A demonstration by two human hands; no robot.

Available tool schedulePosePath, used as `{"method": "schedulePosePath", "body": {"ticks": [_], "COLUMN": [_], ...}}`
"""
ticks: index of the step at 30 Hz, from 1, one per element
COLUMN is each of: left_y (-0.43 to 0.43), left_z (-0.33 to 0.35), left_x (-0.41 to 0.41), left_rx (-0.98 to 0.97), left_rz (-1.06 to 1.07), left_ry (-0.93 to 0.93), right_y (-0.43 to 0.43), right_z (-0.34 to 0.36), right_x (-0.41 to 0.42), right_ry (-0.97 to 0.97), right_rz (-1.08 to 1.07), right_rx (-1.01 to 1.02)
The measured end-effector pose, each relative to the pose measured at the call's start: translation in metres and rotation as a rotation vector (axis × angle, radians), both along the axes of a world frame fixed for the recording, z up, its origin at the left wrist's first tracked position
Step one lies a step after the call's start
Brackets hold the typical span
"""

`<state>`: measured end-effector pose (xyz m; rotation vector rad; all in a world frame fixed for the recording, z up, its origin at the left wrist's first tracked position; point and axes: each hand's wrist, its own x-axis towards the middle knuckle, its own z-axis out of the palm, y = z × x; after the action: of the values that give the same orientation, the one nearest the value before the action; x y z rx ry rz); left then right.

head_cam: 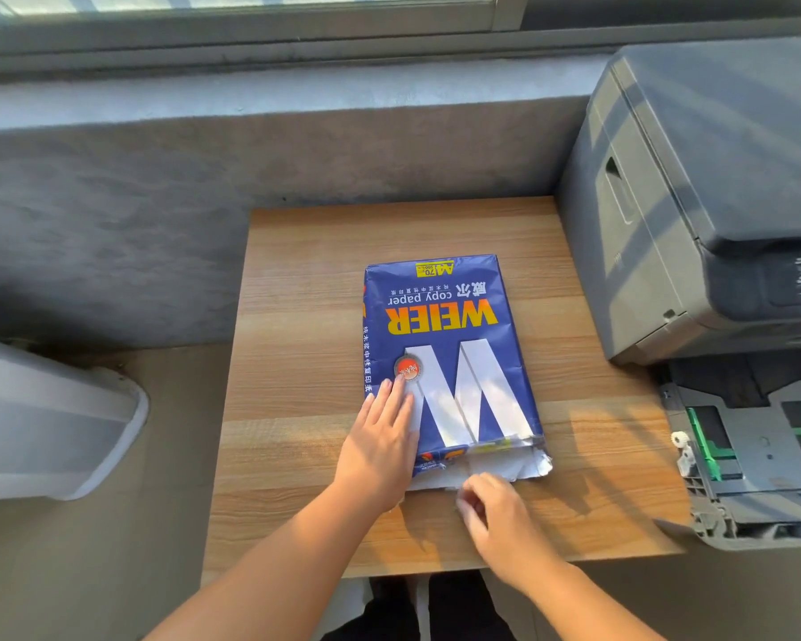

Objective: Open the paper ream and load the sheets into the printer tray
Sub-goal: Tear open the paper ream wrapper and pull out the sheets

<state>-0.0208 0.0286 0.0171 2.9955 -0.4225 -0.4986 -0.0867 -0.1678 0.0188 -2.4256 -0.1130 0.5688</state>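
A blue paper ream [449,344] with yellow "WEIER" lettering lies flat in the middle of a small wooden table [297,316]. Its near end is torn open, and silver-lined wrapper flaps [523,464] and white sheets show there. My left hand [380,441] rests flat on the ream's near left corner, fingers spread. At the torn end, my right hand [491,506] pinches the edge of the white sheets or wrapper; which one I cannot tell. The printer tray [759,460] stands pulled out at the right, with green guides and no paper visible in it.
A dark grey printer [694,187] stands on the table's right side, above the tray. A grey concrete wall and window sill run along the back. A pale grey plastic object [52,423] sits on the floor at the left.
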Motion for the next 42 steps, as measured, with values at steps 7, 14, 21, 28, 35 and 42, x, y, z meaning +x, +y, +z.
{"method": "schedulePosePath", "body": {"ticks": [7,14,21,28,35,42], "left_y": [0.003,0.006,0.003,0.006,0.010,0.017], "left_z": [0.000,0.003,0.003,0.006,0.009,0.007], "left_x": [-0.003,-0.005,-0.003,-0.004,-0.001,-0.026], "left_rx": [-0.025,-0.123,-0.120,-0.157,-0.218,-0.291], "left_rz": [0.019,0.066,0.081,0.094,0.076,0.099], "left_ry": [0.026,0.070,0.081,0.083,0.071,0.003], "right_y": [0.000,0.003,0.000,-0.011,-0.030,-0.045], "right_z": [0.008,0.011,0.015,0.005,0.015,0.024], "right_x": [0.035,0.035,0.033,0.036,0.020,0.000], "right_ry": [0.021,-0.055,-0.175,-0.019,0.223,0.282], "right_rz": [-1.024,-0.965,-0.940,-1.080,-1.153,-1.085], "right_rx": [0.213,0.074,0.058,0.408,0.841,0.826]}}
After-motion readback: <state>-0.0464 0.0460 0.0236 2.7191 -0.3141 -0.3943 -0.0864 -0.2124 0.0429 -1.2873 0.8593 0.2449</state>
